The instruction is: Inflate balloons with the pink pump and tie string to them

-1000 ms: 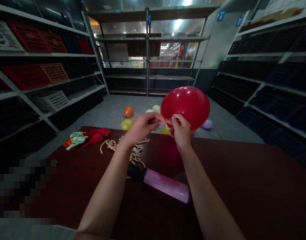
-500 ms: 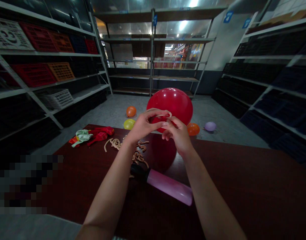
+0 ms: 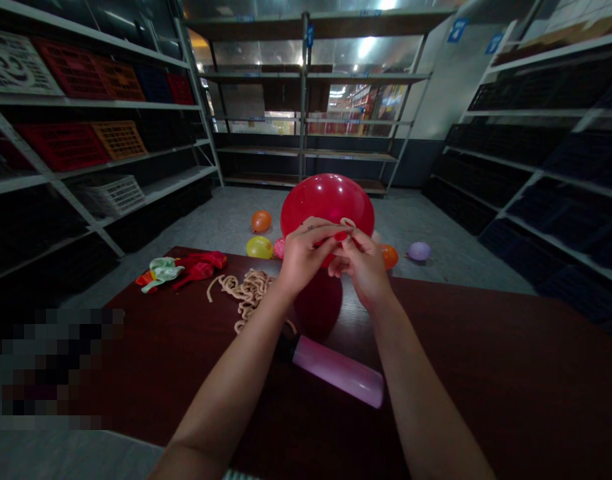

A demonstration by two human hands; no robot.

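Note:
A large inflated red balloon (image 3: 327,197) stands beyond my hands at the table's far edge. My left hand (image 3: 311,252) is closed, its fingertips pinching the balloon's red neck. My right hand (image 3: 361,260) is closed beside it, fingertips meeting the left ones, with a loop of beige string (image 3: 347,223) at its fingers. Which fingers hold the neck and which the string is partly hidden. Under my left forearm lies a pile of beige strings (image 3: 246,290). A pink pump (image 3: 339,372) with a dark end rests between my forearms.
Deflated red and mint balloons (image 3: 163,272) lie at the brown table's (image 3: 466,353) far left. Small orange (image 3: 261,221), yellow (image 3: 259,247) and purple (image 3: 419,251) balloons are on the floor beyond. Shelves (image 3: 306,80) with crates surround the area.
My left hand has moved right, closer over my right fingers. The red balloon has shifted slightly left. More of the string pile and a pink balloon now show.

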